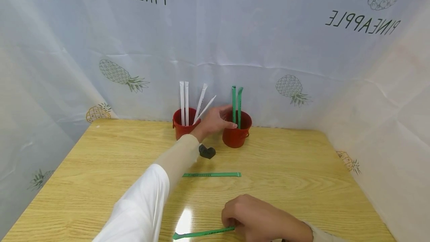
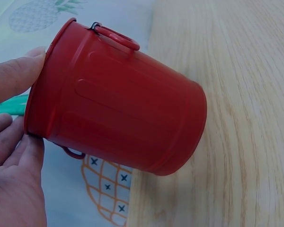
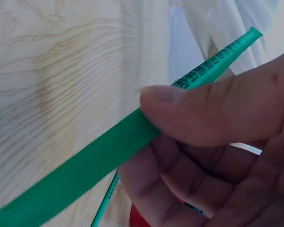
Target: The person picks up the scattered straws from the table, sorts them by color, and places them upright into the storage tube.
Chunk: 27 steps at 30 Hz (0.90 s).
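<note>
My left hand (image 1: 215, 121) holds the right red bucket (image 1: 235, 137) by its rim, thumb on one side and fingers on the other, as the left wrist view shows. Two green wrapped straws (image 1: 239, 104) stand in that bucket. Near the front of the table my right hand (image 1: 253, 216) pinches another green wrapped straw (image 3: 85, 172) between thumb and fingers. Its far end points left in the head view. Between the hands, one more green wrapped straw (image 1: 215, 174) lies across the table.
A second red bucket (image 1: 181, 132), left of the first, carries several white wrapped straws (image 1: 186, 100). A small black object (image 1: 207, 152) appears just beside the left forearm. Behind the wooden table (image 1: 289, 167) hangs a pineapple-print curtain (image 1: 215, 29).
</note>
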### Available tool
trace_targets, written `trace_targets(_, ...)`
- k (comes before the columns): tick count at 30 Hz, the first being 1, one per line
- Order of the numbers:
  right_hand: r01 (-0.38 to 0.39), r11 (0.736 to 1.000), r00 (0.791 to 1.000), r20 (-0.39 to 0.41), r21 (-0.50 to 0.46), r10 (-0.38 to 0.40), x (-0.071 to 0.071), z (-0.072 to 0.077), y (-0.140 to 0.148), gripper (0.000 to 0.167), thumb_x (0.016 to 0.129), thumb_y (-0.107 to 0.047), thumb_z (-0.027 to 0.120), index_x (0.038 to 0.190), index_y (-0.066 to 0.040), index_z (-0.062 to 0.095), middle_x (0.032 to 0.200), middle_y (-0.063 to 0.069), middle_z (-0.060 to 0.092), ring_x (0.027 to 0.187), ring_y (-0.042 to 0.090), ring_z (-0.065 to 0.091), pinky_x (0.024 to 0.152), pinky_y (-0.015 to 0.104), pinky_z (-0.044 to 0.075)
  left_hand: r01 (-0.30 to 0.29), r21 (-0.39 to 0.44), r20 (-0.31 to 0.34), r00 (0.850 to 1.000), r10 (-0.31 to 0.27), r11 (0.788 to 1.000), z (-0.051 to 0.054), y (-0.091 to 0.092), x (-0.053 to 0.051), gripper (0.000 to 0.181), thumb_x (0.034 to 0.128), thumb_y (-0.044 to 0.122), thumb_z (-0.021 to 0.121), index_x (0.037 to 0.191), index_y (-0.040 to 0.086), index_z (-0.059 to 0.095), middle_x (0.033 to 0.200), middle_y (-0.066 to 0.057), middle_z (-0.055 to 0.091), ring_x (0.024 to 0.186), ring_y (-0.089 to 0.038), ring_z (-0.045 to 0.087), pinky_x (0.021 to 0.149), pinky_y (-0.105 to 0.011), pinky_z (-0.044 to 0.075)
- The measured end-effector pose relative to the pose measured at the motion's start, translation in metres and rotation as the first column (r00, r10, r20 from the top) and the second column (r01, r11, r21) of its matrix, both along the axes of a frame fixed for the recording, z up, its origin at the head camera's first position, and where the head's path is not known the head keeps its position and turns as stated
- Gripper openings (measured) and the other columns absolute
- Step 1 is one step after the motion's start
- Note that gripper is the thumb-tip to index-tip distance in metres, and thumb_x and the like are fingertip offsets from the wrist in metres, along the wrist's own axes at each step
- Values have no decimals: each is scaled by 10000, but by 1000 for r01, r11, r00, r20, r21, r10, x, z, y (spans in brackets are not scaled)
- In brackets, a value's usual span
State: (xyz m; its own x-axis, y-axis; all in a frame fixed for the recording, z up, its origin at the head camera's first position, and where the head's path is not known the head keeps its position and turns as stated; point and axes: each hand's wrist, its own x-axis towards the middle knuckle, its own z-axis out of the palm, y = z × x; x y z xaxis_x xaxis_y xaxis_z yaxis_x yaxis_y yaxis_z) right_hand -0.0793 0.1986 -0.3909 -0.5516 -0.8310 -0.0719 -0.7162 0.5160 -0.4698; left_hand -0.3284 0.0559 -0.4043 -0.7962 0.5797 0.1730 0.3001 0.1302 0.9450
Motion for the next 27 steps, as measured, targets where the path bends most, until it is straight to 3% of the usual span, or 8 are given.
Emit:
trace_targets(8,19,993,992,128,-114,-4,-1,8,6,299,791,109,760,916,-157,710,830,-110,622,758,-107,493,696,54,498,-6,-5,12,1000,6,1000,2,0,2,696,898,84,790,1537,137,519,1544,-77,579,1492,-282,498,1223,-479,425)
trace_targets(14,99,963,971,237,-251,-38,-3,11,11,261,843,82,763,956,-143,694,884,-46,665,834,-94,566,768,149,587,-9,-5,18,1000,9,1000,2,0,2,697,898,81,791,1537,129,517,1547,-79,577,1489,-277,503,1223,-458,429)
trace_targets(17,142,922,957,287,-359,-35,-5,10,14,196,884,28,766,958,-130,677,873,11,659,861,-50,612,795,217,622,-12,-8,15,1000,12,1000,2,0,2,694,899,79,791,1536,125,518,1544,-81,579,1481,-273,513,1218,-448,437)
trace_targets(21,195,844,941,337,-500,-18,-9,8,17,104,926,-28,747,960,-80,664,850,89,629,870,56,653,824,296,646,-10,-7,6,1000,11,1000,2,0,2,686,896,72,789,1528,119,527,1532,-80,590,1469,-268,527,1216,-437,441)
trace_targets(27,283,749,919,394,-599,-33,-13,6,19,111,930,41,710,1023,5,661,895,204,637,908,35,651,863,333,652,-10,-9,-8,1000,10,1000,1,1,0,683,894,73,790,1524,118,532,1521,-80,600,1467,-269,530,1217,-435,439)
